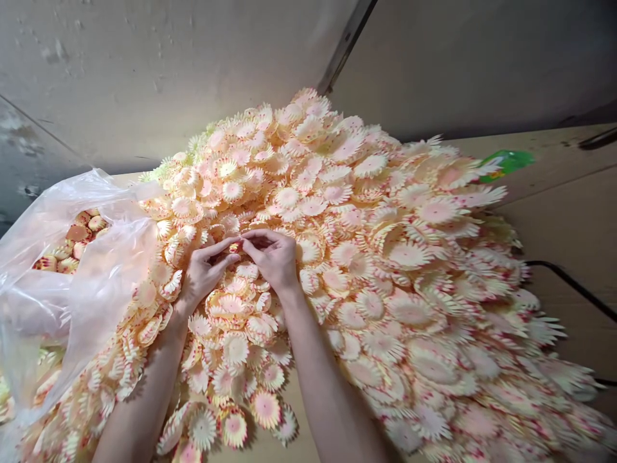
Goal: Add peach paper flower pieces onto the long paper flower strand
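My left hand [208, 269] and my right hand [274, 258] meet above a large heap of artificial flower petal discs [371, 302]. Between the fingertips is a small yellow-and-red flower bud [234, 247]. Thumb and forefinger of my left hand close on it from the left. The right hand's thumb and forefinger pinch at its right side; the exact contact there is too small to make out. The discs are pale cream and pink with fringed, red-tipped edges. Single loose discs lie just below my wrists, among them a pink-centred one [265, 409].
A clear plastic bag [103, 257] at the left holds several rolled flower buds [87, 233]. A green packet [508, 164] sticks out behind the heap at the right. A black cable [573, 283] crosses the cardboard surface [569, 212]. A grey wall [193, 71] stands behind.
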Available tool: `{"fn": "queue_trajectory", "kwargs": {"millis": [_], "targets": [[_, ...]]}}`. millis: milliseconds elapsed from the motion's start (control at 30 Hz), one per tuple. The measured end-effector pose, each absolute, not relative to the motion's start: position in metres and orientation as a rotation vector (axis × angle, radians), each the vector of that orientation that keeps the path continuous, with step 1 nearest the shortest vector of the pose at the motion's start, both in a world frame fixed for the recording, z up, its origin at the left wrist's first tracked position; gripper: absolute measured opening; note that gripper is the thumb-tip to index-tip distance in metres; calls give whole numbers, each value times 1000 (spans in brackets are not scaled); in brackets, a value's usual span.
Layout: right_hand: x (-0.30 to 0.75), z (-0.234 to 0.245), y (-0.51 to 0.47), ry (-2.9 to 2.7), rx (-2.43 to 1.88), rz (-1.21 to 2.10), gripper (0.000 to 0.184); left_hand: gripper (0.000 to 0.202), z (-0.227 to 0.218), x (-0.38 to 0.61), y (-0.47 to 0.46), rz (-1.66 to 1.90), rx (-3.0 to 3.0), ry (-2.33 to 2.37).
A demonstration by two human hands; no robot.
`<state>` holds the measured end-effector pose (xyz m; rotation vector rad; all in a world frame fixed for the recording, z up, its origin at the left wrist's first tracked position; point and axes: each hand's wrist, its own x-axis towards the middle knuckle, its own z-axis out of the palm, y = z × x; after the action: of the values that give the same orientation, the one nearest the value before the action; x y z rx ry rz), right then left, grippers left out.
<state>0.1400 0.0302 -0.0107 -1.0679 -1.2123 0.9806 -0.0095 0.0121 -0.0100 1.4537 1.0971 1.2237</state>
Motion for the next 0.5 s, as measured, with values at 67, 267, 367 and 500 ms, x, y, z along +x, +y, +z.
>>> {"fn": "queue_trajectory", "kwargs": {"millis": [67, 267, 367, 500], "targets": [[139, -11, 31, -1205, -1042, 981, 10, 39, -10, -11, 11, 1252, 1447, 1083], [142, -11, 34, -1150, -1008, 1059, 16, 39, -12, -12, 11, 1292, 1374, 1065], [146, -9, 33, -1171, -1004, 1121, 18, 38, -12, -12, 13, 1275, 1389, 1045], [149, -8, 32, -1256, -974, 1169, 26, 35, -10, -12, 15, 1333, 1513, 1036]]}}
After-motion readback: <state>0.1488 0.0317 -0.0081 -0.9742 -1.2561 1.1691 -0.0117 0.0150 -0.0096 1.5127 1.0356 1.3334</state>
